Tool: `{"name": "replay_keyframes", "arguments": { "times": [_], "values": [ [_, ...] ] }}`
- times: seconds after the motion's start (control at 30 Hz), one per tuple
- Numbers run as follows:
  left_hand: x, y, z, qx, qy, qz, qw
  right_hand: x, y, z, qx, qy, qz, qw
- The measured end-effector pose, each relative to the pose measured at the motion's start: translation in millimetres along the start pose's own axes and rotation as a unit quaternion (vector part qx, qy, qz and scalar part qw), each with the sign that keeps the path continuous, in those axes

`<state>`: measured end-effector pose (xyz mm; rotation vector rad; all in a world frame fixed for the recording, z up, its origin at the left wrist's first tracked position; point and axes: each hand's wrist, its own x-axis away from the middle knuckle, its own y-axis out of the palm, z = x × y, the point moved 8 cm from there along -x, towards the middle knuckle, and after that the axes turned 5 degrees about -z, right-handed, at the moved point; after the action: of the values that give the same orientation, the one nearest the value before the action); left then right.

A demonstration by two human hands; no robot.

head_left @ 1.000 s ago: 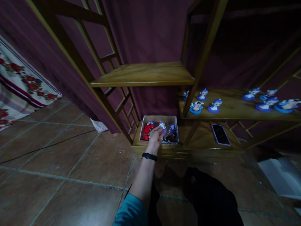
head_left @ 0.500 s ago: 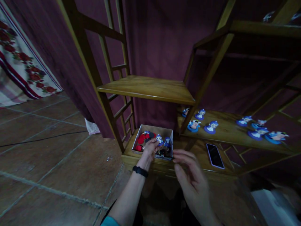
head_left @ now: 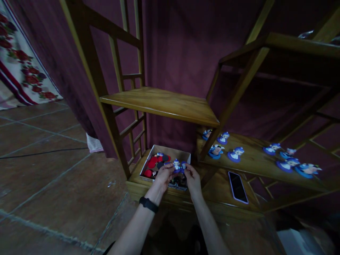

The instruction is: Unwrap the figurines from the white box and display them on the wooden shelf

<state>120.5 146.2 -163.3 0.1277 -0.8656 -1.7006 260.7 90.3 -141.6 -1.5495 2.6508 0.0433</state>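
My left hand [head_left: 164, 176], with a black band on its wrist, pinches a small figurine [head_left: 176, 165] with a white body and purple cap. It is held upright over the front of an open cardboard box [head_left: 152, 153]. My right hand [head_left: 192, 177] is closed at the box's right side, its thumb and fingertips on a purple piece [head_left: 183, 165] that looks like another figurine, mostly hidden by the fingers. Inside the box lie several figurines, among them red ones [head_left: 153, 162] and dark round bases.
The box stands on the bottom board of a wooden shelf unit [head_left: 159, 102]. To the right, a phone [head_left: 238, 187] lies on the same board. Several purple and blue figurines [head_left: 236, 154] stand on the shelf above it. A purple curtain [head_left: 175, 53] hangs behind.
My right hand has moved left from beside the box to the purple piece, and its fingers have closed. My left hand still holds the figurine. The view has shifted slightly.
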Motion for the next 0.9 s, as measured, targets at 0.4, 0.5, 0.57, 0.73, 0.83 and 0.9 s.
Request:
{"name": "replay_keyframes", "arguments": {
  "times": [0.4,0.5,0.57,0.73,0.83,0.9],
  "values": [
    [8,20,-3,-0.065,0.03,-0.069,0.995,-5,8,20,-0.049,0.039,-0.026,0.998],
    [8,20,-4,-0.06,0.043,-0.06,0.995,-6,9,16,-0.038,0.034,-0.034,0.998],
    [8,21,-5,-0.055,0.052,-0.062,0.995,-6,10,15,-0.036,0.033,-0.045,0.998],
    [8,21,0,-0.071,0.096,-0.062,0.991,-7,8,22,-0.045,0.034,-0.05,0.997],
    [9,22,4,-0.097,0.117,-0.074,0.986,-9,7,29,-0.06,0.035,-0.041,0.997],
    [9,23,6,-0.104,0.124,-0.08,0.984,-9,9,31,-0.078,0.042,-0.047,0.995]
  ]
}}
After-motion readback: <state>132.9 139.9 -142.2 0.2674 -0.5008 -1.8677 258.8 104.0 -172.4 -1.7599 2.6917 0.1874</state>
